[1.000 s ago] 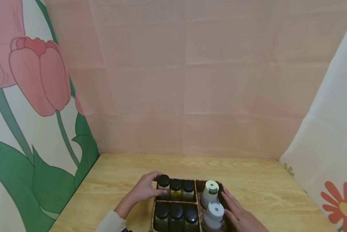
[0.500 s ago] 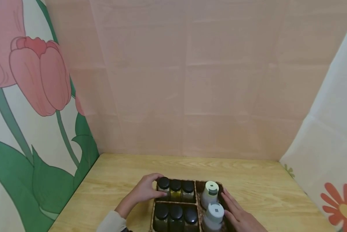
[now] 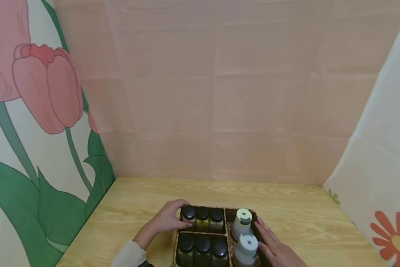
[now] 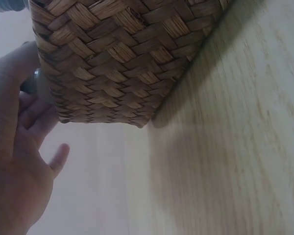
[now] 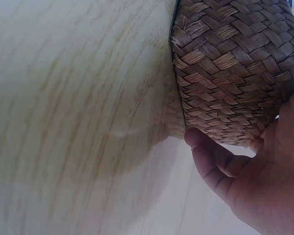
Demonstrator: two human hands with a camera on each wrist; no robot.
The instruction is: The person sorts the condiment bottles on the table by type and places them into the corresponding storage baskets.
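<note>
In the head view a woven basket (image 3: 225,218) with compartments stands on the wooden table. My left hand (image 3: 169,217) is at its far left corner, thumb and fingers pinching a small black-lidded glass jar (image 3: 189,213) in the back left compartment. Two more such jars stand beside it, one with yellow contents (image 3: 202,223). The left wrist view has my fingers behind the woven wall (image 4: 122,58), which partly hides the jar. My right hand (image 3: 275,244) rests against the basket's right side, fingers fairly straight. Its fingertips lie along the weave (image 5: 235,68) in the right wrist view.
The front left compartment holds several black-lidded jars (image 3: 203,244). Two white-capped bottles, one farther back (image 3: 244,218) and one nearer (image 3: 248,244), stand in the right compartment. A pinkish cloth (image 3: 213,92) hangs behind the table (image 3: 146,189), with flower-printed cloths at both sides.
The jar at my left hand has sunk lower into the back left compartment, its lid now level with the neighbouring lids. My left hand moved down slightly; the right hand stayed almost still.
</note>
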